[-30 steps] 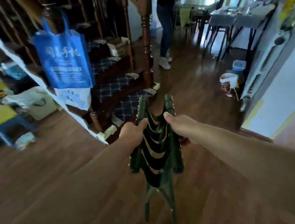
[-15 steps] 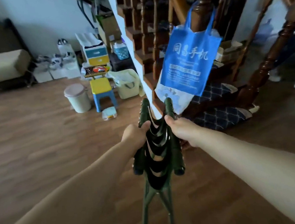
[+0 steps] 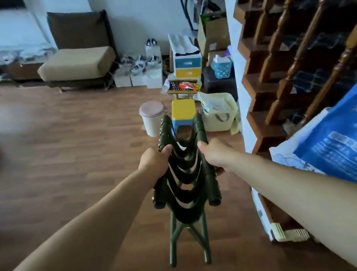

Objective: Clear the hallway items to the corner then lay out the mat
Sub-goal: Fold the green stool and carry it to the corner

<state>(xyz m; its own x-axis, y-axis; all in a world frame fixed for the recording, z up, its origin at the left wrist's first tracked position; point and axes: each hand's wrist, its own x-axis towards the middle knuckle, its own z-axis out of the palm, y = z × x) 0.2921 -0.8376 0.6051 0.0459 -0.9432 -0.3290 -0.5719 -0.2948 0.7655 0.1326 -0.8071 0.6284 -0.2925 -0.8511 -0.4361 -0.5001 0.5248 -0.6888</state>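
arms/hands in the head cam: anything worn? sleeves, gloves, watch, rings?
Nothing worn that shows. Left hand and right hand are bare, no gloves; both forearms are bare right to the frame edge, so no sleeve in view. No watch or wristband. Rings cannot be ruled out, the fingers are partly hidden.

Domestic hallway: wooden staircase [image 3: 309, 36] right of the right hand [image 3: 215, 155], cushioned seat [image 3: 78, 62] and shoes [image 3: 141, 61] far ahead-left.

A dark green folding stool [image 3: 186, 179], folded with straps sagging, hangs upright above the wooden floor [image 3: 62, 149].
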